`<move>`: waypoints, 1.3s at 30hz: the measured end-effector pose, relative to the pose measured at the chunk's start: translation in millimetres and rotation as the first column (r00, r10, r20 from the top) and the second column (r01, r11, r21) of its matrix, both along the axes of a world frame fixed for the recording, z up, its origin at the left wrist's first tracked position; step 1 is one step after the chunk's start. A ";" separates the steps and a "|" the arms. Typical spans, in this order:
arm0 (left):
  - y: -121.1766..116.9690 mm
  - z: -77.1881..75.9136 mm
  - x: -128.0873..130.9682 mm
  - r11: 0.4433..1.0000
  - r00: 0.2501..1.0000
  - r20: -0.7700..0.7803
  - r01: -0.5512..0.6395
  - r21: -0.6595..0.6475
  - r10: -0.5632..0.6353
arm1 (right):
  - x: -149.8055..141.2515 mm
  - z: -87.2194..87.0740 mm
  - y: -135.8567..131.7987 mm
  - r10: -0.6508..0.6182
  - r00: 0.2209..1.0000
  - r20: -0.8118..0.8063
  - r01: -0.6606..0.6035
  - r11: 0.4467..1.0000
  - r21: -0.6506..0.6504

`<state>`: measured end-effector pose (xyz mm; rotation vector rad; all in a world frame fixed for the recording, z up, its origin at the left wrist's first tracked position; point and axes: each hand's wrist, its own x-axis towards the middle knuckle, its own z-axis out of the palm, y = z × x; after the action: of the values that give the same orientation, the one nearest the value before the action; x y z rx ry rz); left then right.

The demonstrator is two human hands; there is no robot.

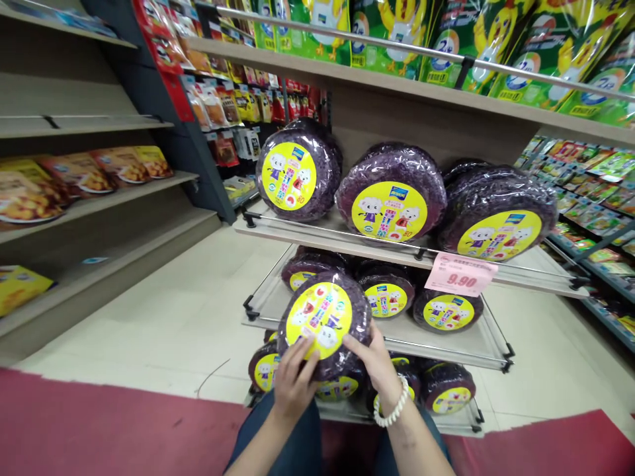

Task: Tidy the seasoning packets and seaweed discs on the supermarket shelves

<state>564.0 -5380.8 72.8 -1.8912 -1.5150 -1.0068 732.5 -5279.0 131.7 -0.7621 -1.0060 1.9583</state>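
Observation:
Between my hands is a round, dark purple pack of dried seaweed (362, 311) in clear plastic wrap. Its round yellow label faces me, turned nearly upside down. My left hand (296, 373) holds the pack's lower left edge, fingers resting over the label. At the lower right my right hand (376, 357) grips the edge, thumb on the front and the other fingers hidden behind; a white beaded bracelet circles that wrist. Right behind the held pack, similar seaweed packs stand on the middle shelf (401, 332), partly covered by it.
Larger seaweed packs (391, 165) lean on the upper shelf, above a pink price tag (461, 274). More packs (451, 383) sit on the bottom shelf. Green bags (387, 33) line the top shelf behind a metal rail. Another shelf unit with food bags (74, 173) stands left.

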 end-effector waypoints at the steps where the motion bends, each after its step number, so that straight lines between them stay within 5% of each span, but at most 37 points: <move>1: 4.2 -1.4 6.8 0.999 0.999 -0.040 0.026 -0.042 -0.027 | 4.1 -5.9 3.7 -0.066 0.998 -0.003 0.066 0.997 -0.038; 4: 15.1 0.1 15.8 0.957 0.992 0.002 0.119 -0.266 -0.123 | 18.4 -29.1 22.7 -0.210 0.977 0.041 0.213 0.972 -0.103; 7: 26.9 5.5 3.7 0.922 0.953 0.296 0.169 -0.348 -0.063 | 37.8 -52.6 41.9 -0.241 0.969 0.059 0.244 0.969 -0.050; 9: 38.2 8.9 -9.9 0.926 0.826 0.556 0.138 -0.350 0.087 | 48.2 -63.5 49.9 -0.221 0.974 0.048 0.223 0.974 -0.031; 11: 51.4 12.0 -20.7 0.863 0.610 0.762 0.245 -0.441 0.216 | 52.3 -70.1 53.8 -0.203 0.979 0.015 0.203 0.978 -0.043; 13: 63.4 15.3 -25.9 0.751 0.411 0.856 0.443 -0.489 0.315 | 49.6 -74.1 54.7 -0.206 0.978 -0.027 0.205 0.978 -0.048; 15: 71.2 20.4 -27.7 0.720 0.330 0.874 0.500 -0.481 0.355 | 42.9 -76.8 54.6 -0.217 0.975 -0.038 0.216 0.976 -0.024; 18: 71.2 38.0 -35.8 0.815 0.416 0.845 0.321 -0.482 0.335 | 33.0 -79.8 55.2 -0.196 0.980 0.021 0.192 0.973 0.126; 22: 58.8 95.0 -66.5 0.874 0.717 0.629 0.058 -0.483 0.300 | 29.8 -83.4 58.7 -0.211 0.958 0.192 0.106 0.889 0.446; 25: 61.2 146.3 -82.5 0.865 0.956 0.253 0.001 -0.502 0.146 | 29.5 -93.1 61.1 -0.348 0.847 0.402 0.009 0.765 0.644; 27: 74.5 164.9 -78.9 0.813 1.000 0.005 -0.003 -0.582 0.007 | 26.4 -104.2 60.4 -0.399 0.733 0.551 -0.131 0.712 0.690; 29: 94.9 162.5 -65.4 0.757 0.977 -0.191 -0.054 -0.651 -0.095 | 21.1 -116.1 56.7 -0.413 0.646 0.642 -0.232 0.695 0.680; 33: 133.9 117.2 -36.7 0.676 0.912 -0.338 -0.098 -0.731 -0.232 | 13.1 -131.4 42.2 -0.400 0.631 0.665 -0.272 0.688 0.673; 36: 143.4 92.0 -34.6 0.715 0.900 -0.341 -0.049 -0.698 -0.271 | 17.5 -133.1 32.5 -0.390 0.647 0.655 -0.260 0.694 0.671; 39: 133.0 82.9 -52.7 0.819 0.968 -0.241 -0.084 -0.567 -0.068 | 29.3 -129.9 28.4 -0.410 0.646 0.644 -0.239 0.693 0.680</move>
<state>511.3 -5247.8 155.8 -2.2998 -1.7981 -0.2772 761.8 -5250.6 1.7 -1.1499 -2.0399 0.8774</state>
